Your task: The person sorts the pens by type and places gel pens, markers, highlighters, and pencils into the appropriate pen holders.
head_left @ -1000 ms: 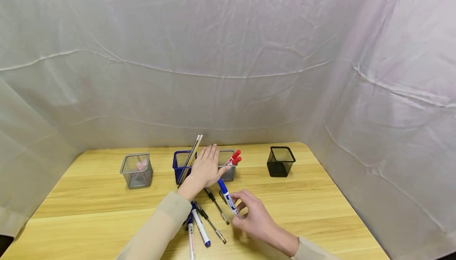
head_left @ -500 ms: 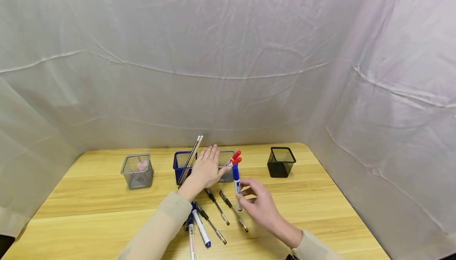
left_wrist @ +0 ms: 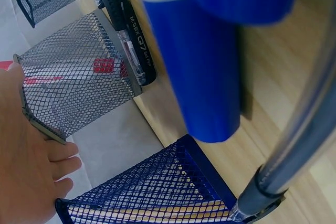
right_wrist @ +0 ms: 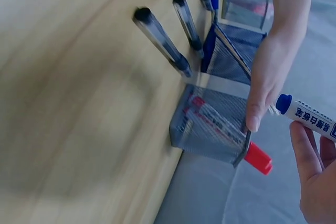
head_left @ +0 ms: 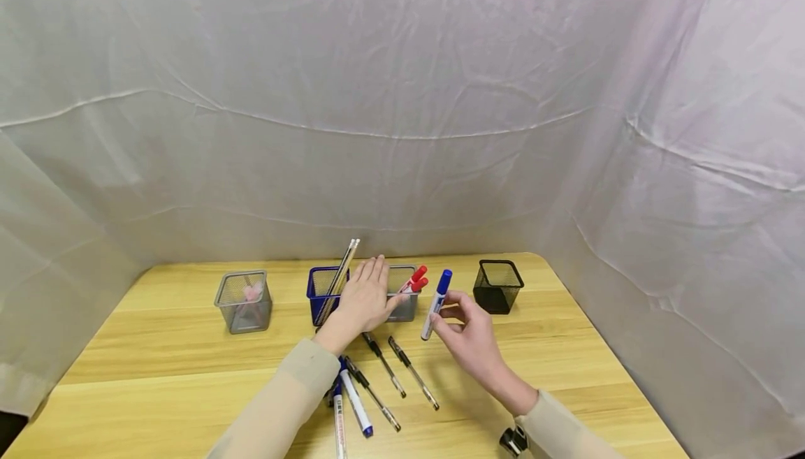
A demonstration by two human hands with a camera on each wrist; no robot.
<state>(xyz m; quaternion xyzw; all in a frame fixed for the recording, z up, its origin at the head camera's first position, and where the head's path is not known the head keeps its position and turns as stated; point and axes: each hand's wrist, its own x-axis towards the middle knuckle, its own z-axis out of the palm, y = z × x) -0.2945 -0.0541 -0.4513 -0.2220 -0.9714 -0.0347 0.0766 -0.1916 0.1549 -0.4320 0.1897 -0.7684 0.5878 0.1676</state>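
My right hand [head_left: 468, 337] pinches a blue-capped whiteboard marker [head_left: 435, 309] between thumb and fingers, held above the table with its cap up. My left hand [head_left: 363, 298] lies with straight fingers over the near part of a grey mesh pen holder [head_left: 402, 310], thumb at its rim in the left wrist view. Two red-capped markers [right_wrist: 257, 158] lean out of that holder. To the left stands a blue mesh pen holder [head_left: 319, 291] with slim pencils [head_left: 339, 274] in it, partly covered by the left hand.
Several black gel pens [head_left: 413, 373] and blue-and-white markers [head_left: 355, 403] lie on the wooden table [head_left: 157, 403] in front of the holders. Another grey mesh holder [head_left: 244, 305] with something pink stands left, a black mesh holder [head_left: 497, 295] right. Grey cloth [head_left: 402, 179] hangs behind.
My right hand has lifted the blue-capped marker up and to the right, from above the gel pens to beside the grey holder. The left hand has stayed in place.
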